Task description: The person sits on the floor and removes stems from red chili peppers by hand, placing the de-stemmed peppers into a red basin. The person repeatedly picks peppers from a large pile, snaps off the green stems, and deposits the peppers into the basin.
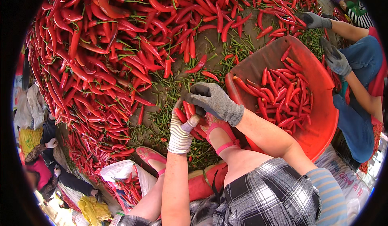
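Observation:
My left hand (183, 129), in a striped glove with a dark palm, is closed around a few red chili peppers (189, 109). Their stem ends point away from me. From the right, my right hand (213, 100) in a grey knit glove meets them, its thumb and fingers pinched at a pepper's stem end. The fingertips partly hide that spot. Beyond both hands rises a large heap of red chili peppers (100, 50) with green stems. A red plastic scoop-shaped container (321, 129) to the right holds loose peppers without visible stems (285, 95).
Cut green stems (157, 104) litter the ground around my pink shoes (151, 154). A white sack (119, 171) with peppers stands by my left leg. At right, a co-worker's gloved hands (336, 58) reach toward peppers. Another person (39, 171) sits at far left.

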Action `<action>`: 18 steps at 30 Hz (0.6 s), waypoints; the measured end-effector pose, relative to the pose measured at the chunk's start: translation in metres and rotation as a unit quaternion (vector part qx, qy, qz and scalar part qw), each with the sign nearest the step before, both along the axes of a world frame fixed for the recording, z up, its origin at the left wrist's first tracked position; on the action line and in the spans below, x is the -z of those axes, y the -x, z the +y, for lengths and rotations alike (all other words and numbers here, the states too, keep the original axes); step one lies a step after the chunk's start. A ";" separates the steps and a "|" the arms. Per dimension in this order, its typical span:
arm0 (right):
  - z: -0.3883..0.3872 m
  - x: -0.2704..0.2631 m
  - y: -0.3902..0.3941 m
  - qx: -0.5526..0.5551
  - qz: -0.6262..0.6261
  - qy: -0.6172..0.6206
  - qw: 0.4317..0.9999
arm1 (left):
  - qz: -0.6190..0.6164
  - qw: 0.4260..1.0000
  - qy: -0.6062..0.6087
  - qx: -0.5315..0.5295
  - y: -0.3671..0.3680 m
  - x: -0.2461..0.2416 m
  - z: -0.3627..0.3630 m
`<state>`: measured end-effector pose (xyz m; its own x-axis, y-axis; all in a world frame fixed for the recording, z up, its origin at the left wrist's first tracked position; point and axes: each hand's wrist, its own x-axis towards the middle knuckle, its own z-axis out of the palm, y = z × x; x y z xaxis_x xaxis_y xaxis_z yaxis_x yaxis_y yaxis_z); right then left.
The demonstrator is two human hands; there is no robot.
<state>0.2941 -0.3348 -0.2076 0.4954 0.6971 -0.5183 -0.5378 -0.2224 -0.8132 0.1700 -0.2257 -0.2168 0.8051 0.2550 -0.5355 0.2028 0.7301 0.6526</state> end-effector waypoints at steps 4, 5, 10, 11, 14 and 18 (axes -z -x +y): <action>-0.007 0.006 -0.004 -0.037 -0.502 0.027 0.864 | 0.042 0.998 0.037 -0.027 -0.004 -0.003 -0.009; -0.010 0.007 -0.007 -0.090 -0.563 0.032 0.821 | 0.130 0.989 0.070 -0.029 -0.006 -0.004 -0.008; -0.025 0.015 -0.063 -0.177 -0.728 0.148 0.645 | 0.195 0.973 0.113 -0.046 -0.003 -0.007 -0.010; -0.029 0.019 -0.086 -0.137 -0.719 0.204 0.650 | 0.125 0.983 0.126 -0.051 0.000 -0.009 -0.010; -0.030 0.034 -0.145 -0.256 -0.725 0.410 0.490 | 0.041 0.986 0.149 -0.063 0.008 -0.011 -0.013; -0.036 0.033 -0.175 -0.423 -0.736 0.318 0.422 | 0.030 0.984 0.167 -0.058 0.014 -0.011 -0.005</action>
